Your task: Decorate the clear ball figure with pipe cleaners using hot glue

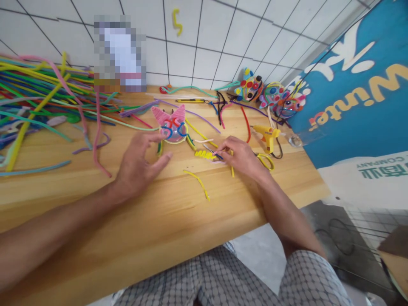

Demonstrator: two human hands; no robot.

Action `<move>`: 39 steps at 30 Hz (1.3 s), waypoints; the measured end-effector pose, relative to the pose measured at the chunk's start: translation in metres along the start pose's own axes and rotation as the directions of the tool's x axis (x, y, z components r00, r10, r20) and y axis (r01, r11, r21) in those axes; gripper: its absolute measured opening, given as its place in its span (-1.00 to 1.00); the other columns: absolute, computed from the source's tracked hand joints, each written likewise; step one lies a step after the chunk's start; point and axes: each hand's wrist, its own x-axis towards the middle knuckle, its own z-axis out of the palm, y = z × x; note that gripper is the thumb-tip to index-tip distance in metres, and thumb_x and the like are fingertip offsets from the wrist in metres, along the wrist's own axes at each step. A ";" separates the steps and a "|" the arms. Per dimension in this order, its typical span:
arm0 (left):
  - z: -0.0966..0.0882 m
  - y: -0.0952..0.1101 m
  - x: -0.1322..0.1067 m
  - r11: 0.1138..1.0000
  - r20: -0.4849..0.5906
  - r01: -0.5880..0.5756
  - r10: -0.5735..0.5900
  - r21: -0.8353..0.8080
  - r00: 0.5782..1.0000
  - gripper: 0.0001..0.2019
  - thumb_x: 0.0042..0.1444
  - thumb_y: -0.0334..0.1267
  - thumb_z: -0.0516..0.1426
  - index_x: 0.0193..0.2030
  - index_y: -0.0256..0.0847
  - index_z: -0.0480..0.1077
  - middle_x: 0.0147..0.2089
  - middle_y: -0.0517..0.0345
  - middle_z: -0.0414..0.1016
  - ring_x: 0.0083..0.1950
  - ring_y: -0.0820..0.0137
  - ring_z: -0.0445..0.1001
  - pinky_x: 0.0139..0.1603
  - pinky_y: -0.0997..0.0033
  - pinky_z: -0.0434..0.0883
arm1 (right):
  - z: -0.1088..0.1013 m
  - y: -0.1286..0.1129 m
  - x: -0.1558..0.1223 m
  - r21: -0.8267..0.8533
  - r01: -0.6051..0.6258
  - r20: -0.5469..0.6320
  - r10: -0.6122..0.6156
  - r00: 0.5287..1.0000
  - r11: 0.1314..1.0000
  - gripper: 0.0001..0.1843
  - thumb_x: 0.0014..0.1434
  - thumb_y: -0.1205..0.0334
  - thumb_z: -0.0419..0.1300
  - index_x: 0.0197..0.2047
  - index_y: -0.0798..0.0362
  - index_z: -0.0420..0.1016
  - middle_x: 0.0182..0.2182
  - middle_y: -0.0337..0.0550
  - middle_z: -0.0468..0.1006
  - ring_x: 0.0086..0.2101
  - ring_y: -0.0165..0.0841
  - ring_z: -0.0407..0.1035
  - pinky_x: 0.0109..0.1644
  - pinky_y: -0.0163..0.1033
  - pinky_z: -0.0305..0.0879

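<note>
A small clear round figure (pixel 174 134) stands on the table, with pink fuzzy ears, blue rings like eyes and yellow-green pipe-cleaner limbs. My left hand (pixel 140 159) is beside it, thumb and fingers apart, the index fingertip at its left edge; whether it touches is unclear. To the right, the fingers of my right hand (pixel 237 155) are pinched together at the end of a coiled yellow pipe cleaner (pixel 204 154). What lies in the pinch is too small to make out. Nearer to me lies a short bent yellow pipe cleaner (pixel 199 183).
A heap of coloured pipe cleaners (pixel 38 97) covers the table's left side. Yellow-handled scissors (pixel 266 161) and a yellow glue gun (pixel 267 135) lie right of my right hand. Decorated figures (pixel 248 86) stand at the back right, by a blue banner (pixel 360 85).
</note>
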 end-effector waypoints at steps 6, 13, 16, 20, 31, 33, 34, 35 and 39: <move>0.036 0.055 0.009 0.955 0.216 0.027 0.040 -0.295 0.976 -0.66 0.36 -0.24 0.30 0.24 -0.16 0.52 0.10 0.02 0.69 -0.06 0.30 0.65 -0.06 0.30 0.60 | -0.015 -0.031 -0.005 0.085 0.139 -0.203 -0.119 0.972 0.987 -0.88 0.45 0.23 0.37 -0.21 -0.05 0.64 -0.22 -0.14 0.72 -0.15 -0.23 0.60 0.00 -0.13 0.46; 0.071 0.067 0.030 0.850 0.401 0.198 0.017 -0.489 0.916 -0.85 0.44 -0.29 0.19 -0.09 -0.20 0.62 -0.24 0.17 0.72 -0.30 0.43 0.56 -0.23 0.44 0.46 | -0.012 -0.046 -0.016 0.093 0.062 -0.162 -0.046 0.986 0.994 -0.90 0.44 0.25 0.29 -0.17 -0.06 0.62 -0.29 -0.22 0.74 -0.29 -0.30 0.56 -0.11 -0.17 0.43; 0.077 0.061 0.028 0.838 0.444 0.269 -0.035 -0.476 0.895 -0.86 0.37 -0.35 0.19 -0.17 -0.21 0.61 -0.34 0.23 0.66 -0.37 0.46 0.49 -0.32 0.49 0.37 | -0.012 -0.041 -0.017 0.158 -0.001 -0.205 0.034 0.978 0.988 -0.89 0.45 0.21 0.30 -0.18 -0.05 0.61 -0.30 -0.23 0.72 -0.32 -0.32 0.52 -0.15 -0.18 0.41; 0.082 0.055 0.018 0.834 0.495 0.323 -0.069 -0.448 0.866 -0.86 0.32 -0.36 0.20 -0.27 -0.20 0.56 -0.40 0.26 0.58 -0.41 0.47 0.43 -0.34 0.49 0.32 | -0.007 -0.034 -0.014 0.247 -0.037 -0.266 0.105 0.958 0.968 -0.87 0.44 0.21 0.30 -0.22 -0.06 0.57 -0.33 -0.27 0.68 -0.33 -0.32 0.50 -0.18 -0.19 0.38; 0.078 0.061 0.024 0.769 0.486 0.326 -0.023 -0.549 0.874 -0.73 0.46 -0.07 0.17 -0.18 -0.19 0.54 -0.32 0.21 0.53 -0.32 0.42 0.42 -0.27 0.42 0.33 | 0.011 -0.040 -0.018 0.329 0.010 -0.166 0.047 0.985 0.944 -0.93 0.51 0.14 0.30 -0.05 -0.08 0.58 0.03 -0.10 0.74 -0.07 -0.25 0.62 -0.01 -0.13 0.51; 0.078 0.061 0.026 0.739 0.498 0.361 -0.040 -0.569 0.866 -0.65 0.48 -0.04 0.12 -0.28 -0.19 0.53 -0.37 0.21 0.51 -0.33 0.41 0.41 -0.28 0.42 0.32 | 0.018 -0.042 -0.019 0.441 -0.062 -0.072 0.104 0.992 0.896 -0.76 0.51 0.06 0.31 0.16 -0.07 0.54 0.06 -0.07 0.73 -0.13 -0.28 0.63 -0.09 -0.16 0.52; 0.078 0.060 0.026 0.721 0.500 0.390 -0.070 -0.573 0.863 -0.64 0.47 -0.02 0.13 -0.27 -0.19 0.54 -0.38 0.21 0.50 -0.35 0.41 0.38 -0.31 0.41 0.30 | 0.022 -0.043 -0.020 0.482 -0.093 -0.018 0.116 0.993 0.871 -0.65 0.49 0.04 0.32 0.25 -0.07 0.50 0.04 -0.09 0.74 -0.17 -0.29 0.62 -0.12 -0.18 0.52; 0.078 0.060 0.026 0.702 0.499 0.418 -0.103 -0.576 0.861 -0.63 0.47 0.01 0.14 -0.26 -0.18 0.56 -0.39 0.22 0.49 -0.37 0.42 0.35 -0.34 0.41 0.27 | 0.026 -0.043 -0.020 0.504 -0.114 0.027 0.117 0.993 0.856 -0.60 0.48 0.03 0.33 0.29 -0.07 0.48 -0.02 -0.13 0.74 -0.20 -0.30 0.61 -0.14 -0.20 0.51; 0.075 0.060 0.023 0.686 0.478 0.461 -0.185 -0.563 0.859 -0.57 0.45 0.10 0.17 -0.33 -0.16 0.54 -0.45 0.24 0.40 -0.41 0.43 0.26 -0.40 0.41 0.21 | 0.031 -0.037 -0.019 0.369 -0.136 0.083 0.114 0.990 0.919 -0.85 0.53 0.12 0.24 0.00 -0.05 0.61 -0.29 -0.27 0.70 -0.33 -0.36 0.52 -0.18 -0.25 0.42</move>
